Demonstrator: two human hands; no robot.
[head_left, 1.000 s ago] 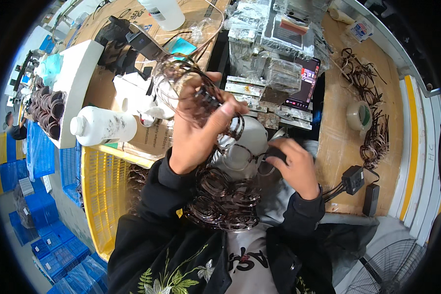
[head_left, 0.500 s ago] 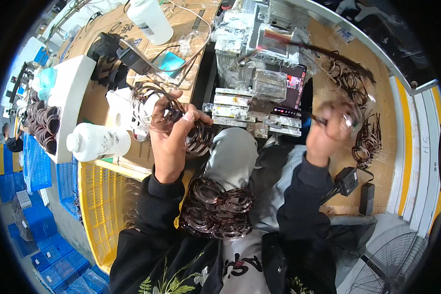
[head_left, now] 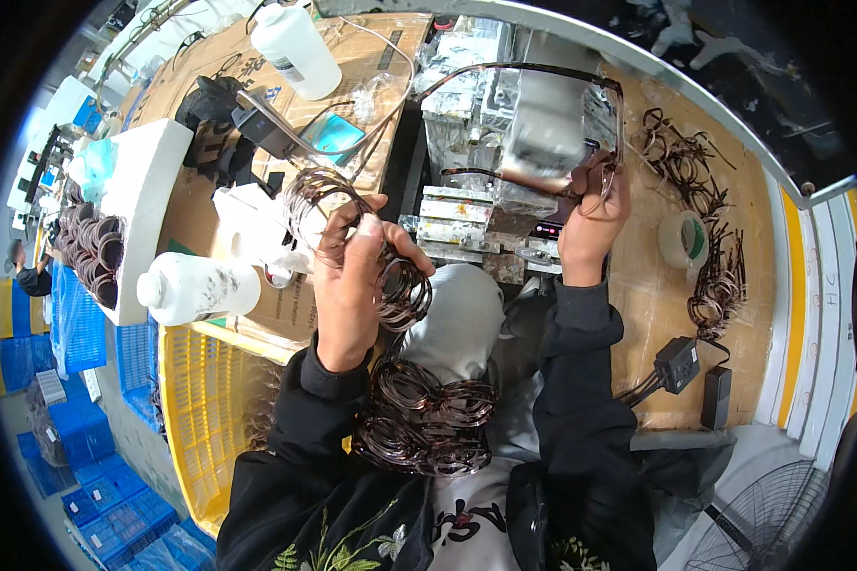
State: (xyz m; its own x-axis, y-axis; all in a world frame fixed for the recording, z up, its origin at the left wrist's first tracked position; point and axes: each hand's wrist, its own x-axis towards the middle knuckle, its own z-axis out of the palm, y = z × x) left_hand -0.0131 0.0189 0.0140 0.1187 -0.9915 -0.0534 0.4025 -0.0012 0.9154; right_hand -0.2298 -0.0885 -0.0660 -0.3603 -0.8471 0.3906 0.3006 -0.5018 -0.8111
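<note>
My left hand (head_left: 348, 276) is raised over my lap and grips a bundle of dark brown eyeglass frames (head_left: 390, 285) that fan out around its fingers. My right hand (head_left: 590, 214) is lifted toward the bench and holds a single pair of glasses (head_left: 543, 124) with its thin temple arms spread wide in front of a grey metal machine (head_left: 543, 133). A heap of more brown frames (head_left: 428, 419) lies on my lap over a grey cloth (head_left: 462, 314).
A yellow plastic crate (head_left: 200, 400) stands at my left. Two white bottles (head_left: 195, 285) (head_left: 295, 48) lie on the cardboard-covered bench. More frames (head_left: 709, 276) and a tape roll (head_left: 684, 238) rest at the right, with a power adapter (head_left: 676, 366). Blue crates (head_left: 67, 324) are on the floor.
My right hand rose from my lap to the right and up toward the machine, taking one pair of glasses with it. My left hand lowered slightly, still gripping the bundle.
</note>
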